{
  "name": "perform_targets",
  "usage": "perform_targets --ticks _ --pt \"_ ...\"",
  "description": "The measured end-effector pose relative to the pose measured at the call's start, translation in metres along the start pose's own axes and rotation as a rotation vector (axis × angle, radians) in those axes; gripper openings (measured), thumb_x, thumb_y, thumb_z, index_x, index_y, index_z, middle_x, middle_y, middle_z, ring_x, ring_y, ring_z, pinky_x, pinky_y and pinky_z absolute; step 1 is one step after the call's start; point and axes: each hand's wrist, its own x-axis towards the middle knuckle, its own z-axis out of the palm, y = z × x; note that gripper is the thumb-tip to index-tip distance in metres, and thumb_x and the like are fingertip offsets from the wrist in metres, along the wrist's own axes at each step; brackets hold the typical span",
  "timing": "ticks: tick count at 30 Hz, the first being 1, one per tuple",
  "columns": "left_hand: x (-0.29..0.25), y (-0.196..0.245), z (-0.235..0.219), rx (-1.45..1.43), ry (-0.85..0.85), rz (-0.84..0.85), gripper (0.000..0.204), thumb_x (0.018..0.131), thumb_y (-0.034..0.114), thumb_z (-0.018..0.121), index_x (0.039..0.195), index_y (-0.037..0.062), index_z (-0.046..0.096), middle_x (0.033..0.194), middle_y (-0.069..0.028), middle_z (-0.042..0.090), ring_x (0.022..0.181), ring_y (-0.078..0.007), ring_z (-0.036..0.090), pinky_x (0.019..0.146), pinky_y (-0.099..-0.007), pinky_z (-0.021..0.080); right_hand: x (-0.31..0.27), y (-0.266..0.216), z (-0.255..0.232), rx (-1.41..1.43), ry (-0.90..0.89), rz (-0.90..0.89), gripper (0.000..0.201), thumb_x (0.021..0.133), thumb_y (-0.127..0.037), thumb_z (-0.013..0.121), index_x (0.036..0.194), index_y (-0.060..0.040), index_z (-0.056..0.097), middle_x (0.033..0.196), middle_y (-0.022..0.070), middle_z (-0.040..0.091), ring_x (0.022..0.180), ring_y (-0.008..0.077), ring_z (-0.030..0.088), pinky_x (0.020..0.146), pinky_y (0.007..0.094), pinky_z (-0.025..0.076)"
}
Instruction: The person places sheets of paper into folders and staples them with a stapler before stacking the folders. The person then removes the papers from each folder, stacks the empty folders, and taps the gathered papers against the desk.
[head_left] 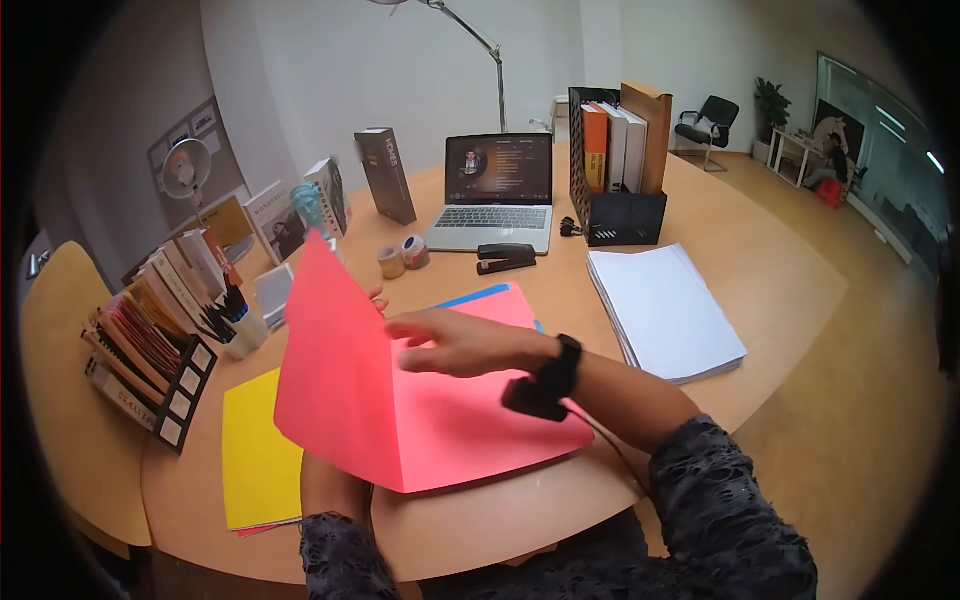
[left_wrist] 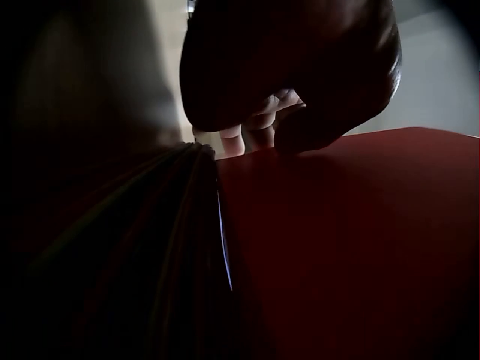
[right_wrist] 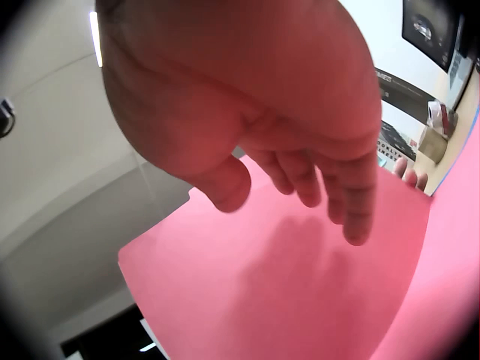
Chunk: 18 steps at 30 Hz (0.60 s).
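A pink folder point(head_left: 470, 430) lies spread on the desk, its left cover point(head_left: 335, 365) raised at a steep slant. My left hand point(left_wrist: 300, 67) is behind that cover, at its far edge; in the head view only fingertips show past the edge. In the dark left wrist view, the thumb and fingers curl around the folder's edge. My right hand point(head_left: 455, 340) hovers over the inside of the folder with fingers loosely extended, holding nothing. Its palm point(right_wrist: 247, 97) faces the raised cover, where its shadow falls. A blue edge point(head_left: 475, 297) peeks out under the folder's far side.
A yellow folder point(head_left: 255, 450) lies at the left, partly under the raised cover. A thick paper stack point(head_left: 665, 310) sits at the right. Beyond are a stapler point(head_left: 506, 258), tape rolls point(head_left: 403, 256), a laptop point(head_left: 495, 190) and a file holder point(head_left: 625, 215). Books point(head_left: 165, 290) line the left.
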Motion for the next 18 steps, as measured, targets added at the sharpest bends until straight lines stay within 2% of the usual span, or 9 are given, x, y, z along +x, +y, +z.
perform_targets --ticks 1,3,5,7,8,10,13,15,18 --pt "-0.002 -0.002 0.002 -0.011 0.000 0.001 0.045 0.090 0.009 0.058 0.134 -0.0010 0.049 0.145 -0.0142 0.045 0.136 -0.0263 0.040 0.108 -0.0359 0.037 -0.015 0.011 -0.003 -0.084 0.113 -0.009 0.051 0.093 -0.026 0.059 0.133 0.0033 0.049 0.125 0.0195 0.059 0.111 0.0248 0.060 0.094 0.0341 0.048" --pt "-0.014 -0.006 -0.010 -0.037 0.001 -0.002 0.045 0.090 0.009 0.058 0.134 -0.0010 0.049 0.144 -0.0143 0.045 0.136 -0.0263 0.040 0.108 -0.0360 0.037 -0.044 0.042 -0.038 -0.318 0.204 0.171 0.048 0.091 -0.027 0.061 0.127 0.0050 0.055 0.122 0.0212 0.062 0.113 0.0288 0.060 0.094 0.0370 0.048" --pt "-0.010 -0.005 -0.013 -0.063 0.006 -0.005 0.045 0.091 0.009 0.058 0.133 -0.0009 0.049 0.144 -0.0143 0.045 0.136 -0.0263 0.040 0.108 -0.0360 0.037 -0.086 0.075 -0.072 -0.406 0.459 0.384 0.056 0.085 -0.034 0.067 0.124 0.0058 0.057 0.117 0.0245 0.064 0.108 0.0347 0.062 0.091 0.0410 0.049" --pt "0.015 0.006 -0.010 -0.086 0.010 -0.005 0.045 0.091 0.009 0.058 0.133 -0.0009 0.049 0.144 -0.0143 0.045 0.136 -0.0263 0.040 0.108 -0.0361 0.037 -0.120 0.088 -0.099 -0.833 0.475 0.648 0.057 0.080 -0.045 0.069 0.108 0.0037 0.061 0.106 0.0229 0.066 0.098 0.0362 0.065 0.085 0.0424 0.050" --pt "0.014 0.004 -0.011 -0.094 0.010 -0.004 0.045 0.091 0.009 0.058 0.133 -0.0008 0.049 0.144 -0.0143 0.045 0.136 -0.0263 0.040 0.108 -0.0361 0.037 -0.131 0.089 -0.104 -0.836 0.472 0.650 0.057 0.080 -0.045 0.069 0.108 0.0037 0.061 0.106 0.0229 0.066 0.098 0.0362 0.065 0.085 0.0424 0.050" --pt "0.020 0.006 -0.011 -0.108 0.009 -0.001 0.044 0.091 0.010 0.058 0.133 -0.0008 0.049 0.144 -0.0143 0.045 0.136 -0.0263 0.040 0.108 -0.0362 0.037 -0.146 0.089 -0.110 -0.884 0.403 0.947 0.059 0.075 -0.050 0.071 0.102 0.0011 0.061 0.103 0.0223 0.066 0.097 0.0372 0.064 0.084 0.0430 0.050" --pt "0.017 0.004 -0.011 -0.125 0.006 0.005 0.044 0.091 0.010 0.058 0.132 -0.0007 0.049 0.144 -0.0143 0.045 0.136 -0.0264 0.040 0.108 -0.0363 0.037 -0.154 0.084 -0.106 -0.818 0.302 1.067 0.061 0.073 -0.050 0.073 0.104 0.0006 0.061 0.105 0.0228 0.065 0.098 0.0376 0.064 0.083 0.0430 0.051" --pt "0.019 0.005 -0.014 -0.133 0.004 0.009 0.044 0.091 0.010 0.058 0.132 -0.0007 0.050 0.144 -0.0143 0.045 0.136 -0.0264 0.040 0.108 -0.0363 0.037 -0.162 0.094 -0.108 -0.810 0.299 1.058 0.060 0.073 -0.047 0.073 0.105 0.0018 0.061 0.106 0.0231 0.065 0.100 0.0374 0.064 0.085 0.0445 0.050" --pt "0.025 0.006 -0.015 -0.140 0.003 0.013 0.043 0.091 0.010 0.058 0.132 -0.0006 0.050 0.144 -0.0144 0.045 0.136 -0.0264 0.041 0.108 -0.0364 0.037 -0.170 0.109 -0.114 -0.851 0.360 0.943 0.062 0.072 -0.041 0.072 0.111 0.0063 0.061 0.100 0.0272 0.066 0.092 0.0361 0.067 0.078 0.0444 0.053"
